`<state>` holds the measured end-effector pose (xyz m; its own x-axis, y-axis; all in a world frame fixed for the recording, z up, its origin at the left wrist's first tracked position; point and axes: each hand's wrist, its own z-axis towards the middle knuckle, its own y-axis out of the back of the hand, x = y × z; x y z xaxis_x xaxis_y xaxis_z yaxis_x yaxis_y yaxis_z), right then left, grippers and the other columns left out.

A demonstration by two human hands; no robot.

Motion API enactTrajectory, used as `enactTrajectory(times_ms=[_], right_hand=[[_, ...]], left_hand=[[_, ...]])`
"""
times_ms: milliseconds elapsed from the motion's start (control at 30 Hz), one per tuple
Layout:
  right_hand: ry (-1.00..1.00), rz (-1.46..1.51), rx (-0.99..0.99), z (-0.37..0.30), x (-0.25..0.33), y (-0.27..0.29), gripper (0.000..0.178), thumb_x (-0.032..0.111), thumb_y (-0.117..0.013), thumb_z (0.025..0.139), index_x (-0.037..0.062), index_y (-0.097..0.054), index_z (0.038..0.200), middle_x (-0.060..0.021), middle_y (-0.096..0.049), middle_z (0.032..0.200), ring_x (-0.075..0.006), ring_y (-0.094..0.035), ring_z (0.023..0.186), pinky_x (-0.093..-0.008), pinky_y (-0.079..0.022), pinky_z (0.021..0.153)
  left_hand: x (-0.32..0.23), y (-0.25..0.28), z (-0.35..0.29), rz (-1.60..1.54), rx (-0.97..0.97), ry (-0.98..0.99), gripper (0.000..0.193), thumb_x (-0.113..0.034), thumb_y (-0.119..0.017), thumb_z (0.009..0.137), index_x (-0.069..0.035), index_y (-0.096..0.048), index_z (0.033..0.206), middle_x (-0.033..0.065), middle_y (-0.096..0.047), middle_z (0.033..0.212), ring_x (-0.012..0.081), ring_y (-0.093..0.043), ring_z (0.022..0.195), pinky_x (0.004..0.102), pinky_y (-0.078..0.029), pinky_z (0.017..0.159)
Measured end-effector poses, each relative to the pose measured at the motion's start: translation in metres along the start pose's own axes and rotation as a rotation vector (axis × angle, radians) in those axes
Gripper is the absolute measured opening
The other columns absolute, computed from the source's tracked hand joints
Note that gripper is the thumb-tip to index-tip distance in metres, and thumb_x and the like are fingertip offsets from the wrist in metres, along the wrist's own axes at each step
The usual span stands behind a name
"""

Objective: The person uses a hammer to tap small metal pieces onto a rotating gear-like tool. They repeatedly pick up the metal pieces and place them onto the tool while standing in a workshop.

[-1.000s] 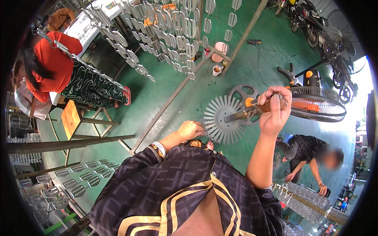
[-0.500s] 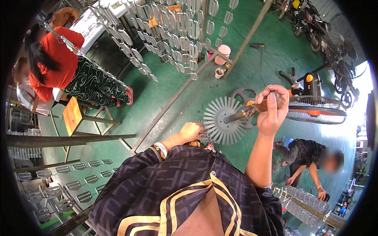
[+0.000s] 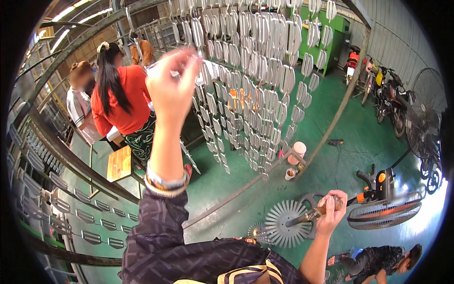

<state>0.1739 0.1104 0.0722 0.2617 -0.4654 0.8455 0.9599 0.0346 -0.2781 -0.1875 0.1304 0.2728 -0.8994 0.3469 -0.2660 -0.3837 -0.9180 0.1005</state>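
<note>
My left hand (image 3: 172, 85) is raised at upper left, in front of the far hanging strands. Its curled fingers are blurred, and a pale glint shows between them; what they hold is unclear. Strings of silver slotted metal loops (image 3: 265, 71) hang just right of it. At lower right my right hand (image 3: 331, 213) is closed round a brown handle (image 3: 337, 204). From the handle a metal shaft (image 3: 299, 219) reaches the middle of a grey disc with radial blades (image 3: 279, 233). A smaller toothed disc (image 3: 257, 232) shows left of it.
A grey metal frame bar (image 3: 336, 116) slants at right. Beyond stand a pink bucket (image 3: 297, 152), an orange-and-black fan (image 3: 385, 210) and motorcycles (image 3: 390, 102). A person in red (image 3: 130, 90) stands at left by a wooden stool (image 3: 119, 164); another bends at lower right (image 3: 378, 262).
My left hand has risen from beside the bladed disc to the upper left. My right hand still grips the brown handle. The view has tilted up, showing more of the hanging strands.
</note>
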Motion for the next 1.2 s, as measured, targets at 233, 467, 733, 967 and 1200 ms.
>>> enactTrajectory(times_ms=[233,467,733,967,1200], right_hand=[[0.016,-0.005,-0.016,-0.004,-0.001,0.003,0.013,0.009,-0.054,0.084,0.0016,-0.048,0.093,-0.0037,-0.048,0.073,-0.0097,-0.046,0.060,-0.0216,-0.038,0.053],[0.034,-0.021,-0.050,-0.004,-0.001,0.007,0.013,0.010,-0.054,0.084,0.0021,-0.047,0.093,-0.0031,-0.048,0.072,-0.0091,-0.046,0.059,-0.0213,-0.037,0.053],[0.022,0.015,-0.074,0.000,0.002,0.005,0.012,0.007,-0.052,0.085,0.0002,-0.048,0.094,-0.0034,-0.047,0.070,-0.0078,-0.046,0.058,-0.0195,-0.036,0.052],[0.041,0.013,-0.072,0.001,0.003,0.000,0.012,0.006,-0.051,0.085,-0.0006,-0.048,0.093,-0.0034,-0.048,0.068,-0.0080,-0.045,0.058,-0.0203,-0.036,0.052],[0.030,0.024,-0.070,0.004,-0.003,0.005,0.014,0.006,-0.052,0.084,-0.0005,-0.049,0.096,-0.0044,-0.050,0.073,-0.0092,-0.046,0.059,-0.0225,-0.038,0.052]], left_hand=[[-0.034,-0.024,0.109,0.506,-0.343,-0.114,0.031,-0.033,-0.072,0.068,-0.004,-0.061,0.074,0.0093,-0.061,0.073,0.0243,-0.057,0.067,0.0353,-0.045,0.061],[-0.012,-0.031,0.143,0.550,-0.301,-0.186,0.025,-0.023,-0.069,0.067,0.000,-0.061,0.064,0.0177,-0.061,0.071,0.0319,-0.060,0.072,0.0388,-0.047,0.066],[-0.024,0.000,0.134,-0.108,-0.048,-0.068,0.024,-0.019,-0.066,0.076,0.004,-0.064,0.072,0.0057,-0.060,0.058,0.0075,-0.049,0.053,0.0252,-0.039,0.051],[0.004,0.008,0.052,-0.453,0.291,0.167,0.025,-0.021,-0.067,0.080,0.003,-0.065,0.088,-0.0022,-0.062,0.074,0.0025,-0.052,0.068,0.0177,-0.041,0.062],[0.008,-0.003,-0.109,-0.585,0.744,0.421,0.011,-0.004,-0.068,0.075,0.003,-0.063,0.082,0.0023,-0.063,0.078,0.0057,-0.055,0.074,0.0203,-0.045,0.066]])
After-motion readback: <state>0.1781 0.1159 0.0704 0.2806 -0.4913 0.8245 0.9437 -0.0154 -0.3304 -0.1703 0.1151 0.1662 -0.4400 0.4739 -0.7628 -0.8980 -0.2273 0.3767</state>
